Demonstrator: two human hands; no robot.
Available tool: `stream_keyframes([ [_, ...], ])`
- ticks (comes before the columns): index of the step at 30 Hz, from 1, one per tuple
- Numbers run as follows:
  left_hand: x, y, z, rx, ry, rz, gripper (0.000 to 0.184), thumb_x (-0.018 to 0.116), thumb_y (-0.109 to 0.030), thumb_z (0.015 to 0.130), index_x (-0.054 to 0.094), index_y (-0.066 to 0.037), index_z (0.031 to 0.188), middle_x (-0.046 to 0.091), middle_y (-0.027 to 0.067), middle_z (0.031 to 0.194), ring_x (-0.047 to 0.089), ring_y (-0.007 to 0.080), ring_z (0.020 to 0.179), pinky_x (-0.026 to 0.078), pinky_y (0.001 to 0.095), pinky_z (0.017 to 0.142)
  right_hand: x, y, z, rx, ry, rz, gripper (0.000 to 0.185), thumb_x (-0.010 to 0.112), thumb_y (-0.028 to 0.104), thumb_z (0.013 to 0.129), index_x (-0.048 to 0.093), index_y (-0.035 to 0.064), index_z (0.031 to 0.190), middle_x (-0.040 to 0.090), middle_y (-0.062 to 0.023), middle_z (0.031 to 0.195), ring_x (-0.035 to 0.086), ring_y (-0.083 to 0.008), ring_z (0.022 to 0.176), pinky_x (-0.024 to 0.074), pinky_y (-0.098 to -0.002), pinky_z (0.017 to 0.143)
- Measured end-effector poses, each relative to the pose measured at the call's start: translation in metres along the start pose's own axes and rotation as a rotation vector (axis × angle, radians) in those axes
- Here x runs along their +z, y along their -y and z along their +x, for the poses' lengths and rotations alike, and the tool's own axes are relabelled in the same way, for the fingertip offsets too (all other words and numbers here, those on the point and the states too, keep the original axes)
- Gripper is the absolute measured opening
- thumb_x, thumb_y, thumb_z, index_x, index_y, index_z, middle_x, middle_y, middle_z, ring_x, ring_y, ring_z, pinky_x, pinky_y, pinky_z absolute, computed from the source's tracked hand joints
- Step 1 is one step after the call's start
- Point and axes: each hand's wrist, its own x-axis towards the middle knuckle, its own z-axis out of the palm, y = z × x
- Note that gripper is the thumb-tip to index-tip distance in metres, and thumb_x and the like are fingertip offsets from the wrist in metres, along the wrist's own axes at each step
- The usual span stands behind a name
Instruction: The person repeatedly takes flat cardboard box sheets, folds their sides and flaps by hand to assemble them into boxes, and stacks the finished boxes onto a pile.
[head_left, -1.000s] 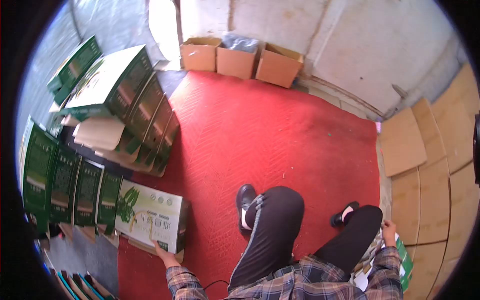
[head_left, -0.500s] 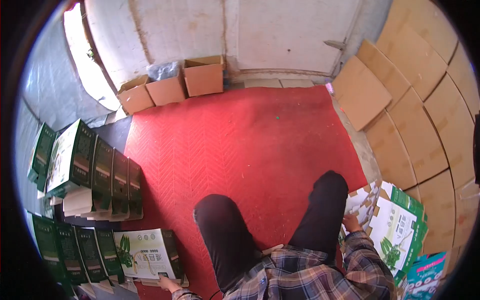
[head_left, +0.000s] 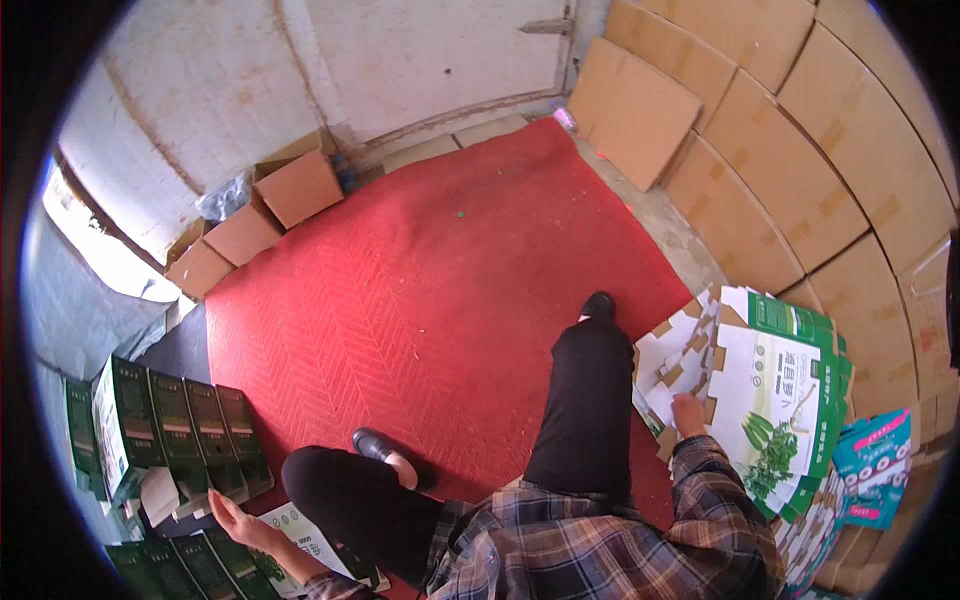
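My left hand point(head_left: 243, 525) is raised over the green and white boxes at the lower left, fingers stretched out and holding nothing. Below it lies a white box point(head_left: 303, 533) with green print, partly hidden by my forearm and leg. On the right, my right hand point(head_left: 688, 414) is closed at the notched edge of a stack of flattened green and white cartons point(head_left: 770, 390). Whether it grips a carton or only touches one is too small to tell.
A red mat point(head_left: 400, 320) covers the floor. Open brown boxes point(head_left: 300, 188) stand by the wall at the upper left. Brown cartons point(head_left: 790, 170) are stacked on the right, with teal packages point(head_left: 872, 470) below. Green boxes point(head_left: 190, 425) stand in rows at the left.
The view has turned to the right. My left hand has come off the white box and opened above the boxes. My right hand has moved in to the edge of the flattened cartons.
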Motion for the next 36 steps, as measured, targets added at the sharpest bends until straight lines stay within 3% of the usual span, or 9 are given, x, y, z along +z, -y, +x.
stream_keyframes([
  [7,0.129,-0.081,-0.014,0.187,0.679,-0.084,0.023,0.056,-0.005,0.094,0.062,0.001,0.116,0.063,0.0085,0.111,0.058,0.0189,0.104,0.044,0.0319,0.094,-0.056,-0.083,-0.054,0.528,-0.349,0.293,0.016,0.065,0.013,0.078,0.072,0.0047,0.089,0.070,-0.0189,0.086,0.068,-0.0351,0.081,0.0536,-0.0425,0.073],
  [15,0.157,-0.092,-0.075,0.440,1.144,0.220,0.030,0.066,0.001,0.079,0.066,-0.001,0.109,0.064,0.0130,0.098,0.063,0.0256,0.095,0.049,0.0342,0.085,-0.126,-0.122,-0.143,0.969,-0.572,-0.432,0.029,0.063,0.027,0.080,0.070,0.0006,0.089,0.069,-0.0222,0.094,0.066,-0.0412,0.084,0.0525,-0.0470,0.080],
  [17,0.155,-0.095,-0.074,0.390,1.130,0.228,0.031,0.066,0.001,0.079,0.066,0.000,0.109,0.064,0.0135,0.097,0.063,0.0258,0.095,0.049,0.0344,0.083,-0.140,-0.095,-0.144,1.378,-0.561,-0.536,0.032,0.066,0.031,0.079,0.071,0.0021,0.093,0.069,-0.0219,0.100,0.067,-0.0403,0.088,0.0529,-0.0492,0.083],
  [20,0.158,-0.090,-0.074,0.325,1.134,0.235,0.030,0.066,0.001,0.079,0.066,0.000,0.109,0.064,0.0123,0.091,0.064,0.0237,0.086,0.050,0.0337,0.076,-0.144,-0.122,-0.156,1.242,-0.311,-0.181,0.040,0.067,0.037,0.081,0.071,0.0022,0.100,0.070,-0.0204,0.103,0.067,-0.0377,0.095,0.0523,-0.0513,0.085],
  [25,0.159,-0.097,-0.076,0.296,1.139,0.207,0.028,0.066,0.000,0.080,0.066,-0.001,0.108,0.063,0.0108,0.084,0.063,0.0219,0.076,0.050,0.0323,0.067,-0.109,-0.230,-0.140,1.182,0.331,-0.563,0.044,0.052,0.041,0.090,0.066,0.0085,0.117,0.065,-0.0176,0.119,0.057,-0.0345,0.119,0.0465,-0.0482,0.096],
  [28,0.160,-0.095,-0.074,0.293,1.134,0.166,0.027,0.066,0.000,0.080,0.067,-0.001,0.107,0.063,0.0106,0.083,0.063,0.0214,0.075,0.049,0.0320,0.066,-0.146,-0.063,-0.102,1.619,-0.800,0.234,0.042,0.060,0.040,0.089,0.072,0.0034,0.106,0.066,-0.0208,0.115,0.063,-0.0370,0.107,0.0503,-0.0487,0.090],
  [32,0.159,-0.096,-0.073,0.317,1.150,0.202,0.028,0.067,-0.001,0.079,0.067,-0.002,0.107,0.062,0.0115,0.081,0.064,0.0234,0.075,0.050,0.0333,0.067,-0.127,-0.116,-0.110,1.004,-0.061,-0.235,0.046,0.065,0.039,0.086,0.069,-0.0007,0.109,0.066,-0.0175,0.116,0.064,-0.0347,0.103,0.0500,-0.0473,0.085],
  [35,0.157,-0.098,-0.073,0.318,1.178,0.219,0.029,0.067,-0.001,0.078,0.067,-0.002,0.107,0.062,0.0127,0.081,0.064,0.0255,0.076,0.051,0.0345,0.069,-0.085,-0.181,-0.131,0.890,-0.689,0.661,0.048,0.068,0.039,0.083,0.066,-0.0001,0.112,0.068,-0.0132,0.109,0.065,-0.0303,0.095,0.0528,-0.0433,0.073],
  [36,0.157,-0.098,-0.072,0.323,1.194,0.215,0.029,0.067,-0.001,0.078,0.067,-0.002,0.107,0.062,0.0133,0.082,0.065,0.0264,0.077,0.051,0.0350,0.070,-0.123,-0.107,-0.103,1.219,-0.815,1.158,0.038,0.068,0.035,0.085,0.067,0.0032,0.104,0.068,-0.0107,0.099,0.065,-0.0278,0.092,0.0534,-0.0398,0.067],
])
